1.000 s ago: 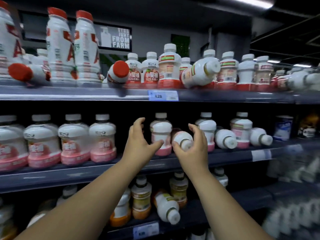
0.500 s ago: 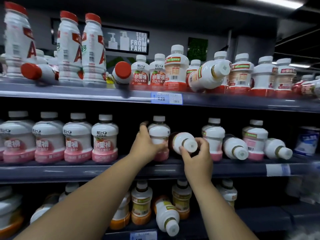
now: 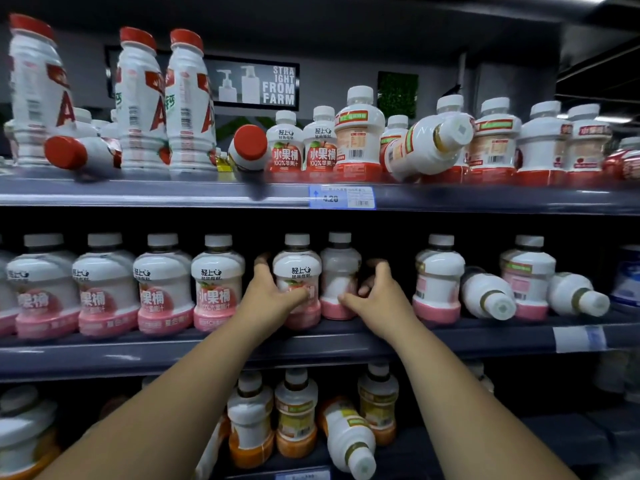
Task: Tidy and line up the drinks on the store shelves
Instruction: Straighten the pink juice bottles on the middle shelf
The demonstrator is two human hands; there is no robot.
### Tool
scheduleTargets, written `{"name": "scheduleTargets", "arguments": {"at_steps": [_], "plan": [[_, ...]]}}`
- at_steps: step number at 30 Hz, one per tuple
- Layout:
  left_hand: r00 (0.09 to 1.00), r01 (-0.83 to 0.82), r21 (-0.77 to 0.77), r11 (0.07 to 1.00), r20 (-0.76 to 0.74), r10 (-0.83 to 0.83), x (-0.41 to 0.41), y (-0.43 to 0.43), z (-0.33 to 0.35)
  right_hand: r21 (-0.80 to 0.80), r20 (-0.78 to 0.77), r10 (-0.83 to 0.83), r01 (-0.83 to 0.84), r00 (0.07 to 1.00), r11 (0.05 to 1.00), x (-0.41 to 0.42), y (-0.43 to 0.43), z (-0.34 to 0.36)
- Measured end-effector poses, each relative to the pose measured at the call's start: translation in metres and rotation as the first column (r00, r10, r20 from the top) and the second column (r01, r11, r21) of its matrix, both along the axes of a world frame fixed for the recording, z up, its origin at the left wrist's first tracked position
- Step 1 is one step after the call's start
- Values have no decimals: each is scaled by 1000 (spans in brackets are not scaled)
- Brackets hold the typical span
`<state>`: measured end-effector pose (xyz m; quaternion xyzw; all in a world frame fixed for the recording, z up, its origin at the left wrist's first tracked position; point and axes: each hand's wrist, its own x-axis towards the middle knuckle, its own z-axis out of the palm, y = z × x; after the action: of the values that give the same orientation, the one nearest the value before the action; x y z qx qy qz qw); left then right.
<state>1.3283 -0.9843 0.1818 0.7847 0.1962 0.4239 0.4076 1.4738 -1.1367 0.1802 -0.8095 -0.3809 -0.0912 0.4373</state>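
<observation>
On the middle shelf (image 3: 311, 344) my left hand (image 3: 268, 296) grips an upright pink-based white bottle (image 3: 298, 271) from its left side. My right hand (image 3: 377, 299) holds a second pink bottle (image 3: 339, 268) that stands upright just to the right of the first, fingers wrapped round its lower body. Several matching pink bottles (image 3: 162, 289) stand in a row to the left. Further right, two bottles (image 3: 488, 297) lie on their sides between upright ones (image 3: 438, 282).
The top shelf (image 3: 173, 194) carries tall red-capped bottles, some tipped over (image 3: 247, 147), and red-based bottles with one leaning (image 3: 429, 147). The bottom shelf holds orange-based bottles, one fallen (image 3: 349, 441). A price tag (image 3: 341, 197) hangs on the top shelf edge.
My right hand has stood the lying pink bottle upright beside the one in my left hand. The view has shifted closer and to the left.
</observation>
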Motion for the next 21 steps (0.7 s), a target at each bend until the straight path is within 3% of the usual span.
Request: {"name": "scheduleTargets", "arguments": {"at_steps": [5, 9, 14, 18, 21], "plan": [[998, -38, 76, 996, -48, 41, 4, 1, -2, -56, -130, 163, -171, 978, 984, 0, 11, 8], [998, -56, 70, 996, -31, 59, 5, 5, -4, 16, -109, 156, -156, 982, 988, 0, 6, 3], [999, -44, 74, 996, -9, 45, 1, 7, -4, 70, -128, 314, -307, 941, 949, 1, -4, 0], [999, -4, 87, 996, -43, 8, -5, 6, -6, 90, -49, 221, -216, 974, 972, -3, -9, -3], [996, -2, 128, 992, -92, 14, -5, 0, -5, 63, -28, 244, -242, 969, 968, -3, -11, -4]]}}
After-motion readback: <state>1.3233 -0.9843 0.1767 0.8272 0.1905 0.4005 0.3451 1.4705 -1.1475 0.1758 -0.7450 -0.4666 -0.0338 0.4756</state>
